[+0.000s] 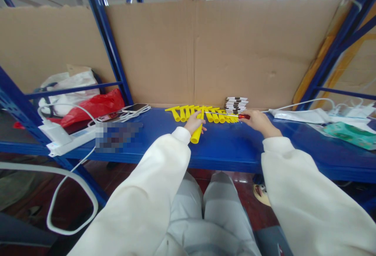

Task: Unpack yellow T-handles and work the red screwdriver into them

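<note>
My left hand is closed around a yellow tapered piece, its wide round end toward me. My right hand grips the red handle of a screwdriver. The tool's thin metal shaft runs left to the top of the held yellow piece. Behind my hands, several similar yellow pieces lie side by side in a row on the blue shelf. A stack of small white and dark packets stands behind the right end of the row.
A white power strip with cables, a phone and a red bag are at the left. White pouches and a green packet lie at the right. Cardboard stands behind; blue posts flank it.
</note>
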Motion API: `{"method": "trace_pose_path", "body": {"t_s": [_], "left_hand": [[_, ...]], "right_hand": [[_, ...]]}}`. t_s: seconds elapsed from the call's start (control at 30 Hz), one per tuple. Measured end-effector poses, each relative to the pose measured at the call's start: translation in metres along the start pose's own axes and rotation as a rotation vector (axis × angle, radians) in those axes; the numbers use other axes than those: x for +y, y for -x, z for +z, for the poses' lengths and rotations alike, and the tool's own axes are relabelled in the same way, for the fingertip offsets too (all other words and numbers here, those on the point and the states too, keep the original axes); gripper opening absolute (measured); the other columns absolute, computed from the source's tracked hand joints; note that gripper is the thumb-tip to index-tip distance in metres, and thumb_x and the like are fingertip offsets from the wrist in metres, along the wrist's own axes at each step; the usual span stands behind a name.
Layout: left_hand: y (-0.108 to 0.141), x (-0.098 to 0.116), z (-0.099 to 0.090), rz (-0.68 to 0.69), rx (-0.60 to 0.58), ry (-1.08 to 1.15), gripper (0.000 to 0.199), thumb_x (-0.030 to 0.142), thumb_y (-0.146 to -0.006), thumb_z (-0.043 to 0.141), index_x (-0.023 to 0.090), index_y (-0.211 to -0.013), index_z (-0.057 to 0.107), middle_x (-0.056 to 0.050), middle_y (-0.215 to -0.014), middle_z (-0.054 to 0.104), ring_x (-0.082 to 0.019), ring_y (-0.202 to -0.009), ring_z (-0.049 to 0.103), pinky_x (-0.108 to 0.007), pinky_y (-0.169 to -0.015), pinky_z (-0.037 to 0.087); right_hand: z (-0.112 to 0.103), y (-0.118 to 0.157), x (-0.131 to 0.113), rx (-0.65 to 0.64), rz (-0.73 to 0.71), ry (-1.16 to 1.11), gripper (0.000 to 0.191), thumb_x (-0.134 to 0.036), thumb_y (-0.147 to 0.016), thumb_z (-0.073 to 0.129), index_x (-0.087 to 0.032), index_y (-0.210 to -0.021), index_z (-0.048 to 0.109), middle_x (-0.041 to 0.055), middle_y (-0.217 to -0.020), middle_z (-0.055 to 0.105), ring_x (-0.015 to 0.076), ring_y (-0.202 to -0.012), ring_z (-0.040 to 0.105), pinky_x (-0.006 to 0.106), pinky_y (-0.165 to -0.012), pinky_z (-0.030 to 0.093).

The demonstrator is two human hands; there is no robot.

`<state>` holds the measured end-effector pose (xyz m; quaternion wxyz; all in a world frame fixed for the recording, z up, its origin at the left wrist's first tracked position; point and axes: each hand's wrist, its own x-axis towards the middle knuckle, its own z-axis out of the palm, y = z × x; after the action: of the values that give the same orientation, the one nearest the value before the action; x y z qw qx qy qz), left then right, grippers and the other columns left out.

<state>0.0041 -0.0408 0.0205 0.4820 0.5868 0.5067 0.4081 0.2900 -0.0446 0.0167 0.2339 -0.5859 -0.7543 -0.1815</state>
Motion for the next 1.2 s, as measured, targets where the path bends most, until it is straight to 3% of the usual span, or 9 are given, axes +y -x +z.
{"method": "trace_pose_path", "body": {"t_s": [0.27, 0.43, 0.57, 0.77, 1.0, 1.2], "left_hand": [[0.0033, 0.0019, 0.0007, -0.018, 0.008, 0.004, 0.085, 0.004, -0.084, 0.055, 0.023, -0.161, 0.026, -0.012, -0.116, 0.069, -0.008, -0.052, 0.063, -0.017, -0.042, 0.047], [-0.0015, -0.0021, 0.0003, -0.008, -0.014, 0.004, 0.084, 0.004, -0.083, 0.055, 0.022, -0.161, 0.028, -0.015, -0.121, 0.068, -0.012, -0.058, 0.068, -0.020, -0.045, 0.050], [-0.0025, -0.0026, 0.0004, -0.007, -0.015, 0.000, 0.083, 0.004, -0.084, 0.055, 0.023, -0.160, 0.029, -0.014, -0.121, 0.068, -0.012, -0.059, 0.068, -0.019, -0.046, 0.051], [0.0020, 0.0020, -0.0004, -0.016, -0.013, -0.005, 0.086, 0.004, -0.084, 0.056, 0.023, -0.162, 0.024, -0.014, -0.119, 0.068, -0.012, -0.058, 0.068, -0.020, -0.046, 0.050], [0.0030, 0.0034, 0.0010, -0.028, -0.014, 0.016, 0.085, 0.003, -0.084, 0.055, 0.024, -0.161, 0.026, -0.013, -0.116, 0.069, -0.010, -0.054, 0.066, -0.019, -0.044, 0.049], [0.0013, 0.0017, 0.0001, -0.021, -0.011, 0.016, 0.084, 0.003, -0.084, 0.056, 0.024, -0.161, 0.028, -0.013, -0.117, 0.069, -0.011, -0.055, 0.067, -0.019, -0.045, 0.049]], "right_hand": [[0.0028, -0.0003, -0.0015, -0.037, 0.083, 0.012, 0.018, -0.032, -0.083, 0.064, -0.025, -0.099, 0.064, 0.0058, -0.084, 0.076, 0.0240, -0.073, 0.068, 0.029, -0.059, 0.042], [0.0028, -0.0015, 0.0004, -0.017, 0.069, -0.008, 0.009, -0.027, -0.081, 0.062, -0.025, -0.089, 0.060, 0.0052, -0.077, 0.072, 0.0229, -0.069, 0.065, 0.028, -0.059, 0.040], [0.0053, -0.0023, 0.0060, -0.017, 0.006, -0.066, 0.005, -0.028, -0.080, 0.063, -0.024, -0.083, 0.064, 0.0057, -0.079, 0.074, 0.0221, -0.071, 0.066, 0.028, -0.062, 0.044], [0.0067, -0.0026, 0.0053, -0.029, 0.001, -0.086, 0.015, -0.031, -0.086, 0.060, -0.022, -0.091, 0.071, 0.0094, -0.090, 0.077, 0.0238, -0.080, 0.069, 0.031, -0.069, 0.048], [0.0032, -0.0009, -0.0004, 0.013, 0.110, 0.008, 0.016, -0.030, -0.082, 0.063, -0.025, -0.097, 0.064, 0.0047, -0.079, 0.074, 0.0237, -0.071, 0.067, 0.028, -0.058, 0.040], [0.0032, -0.0016, 0.0020, 0.024, 0.032, -0.035, 0.012, -0.032, -0.083, 0.062, -0.024, -0.088, 0.069, 0.0072, -0.083, 0.075, 0.0229, -0.071, 0.066, 0.030, -0.061, 0.044]]}}
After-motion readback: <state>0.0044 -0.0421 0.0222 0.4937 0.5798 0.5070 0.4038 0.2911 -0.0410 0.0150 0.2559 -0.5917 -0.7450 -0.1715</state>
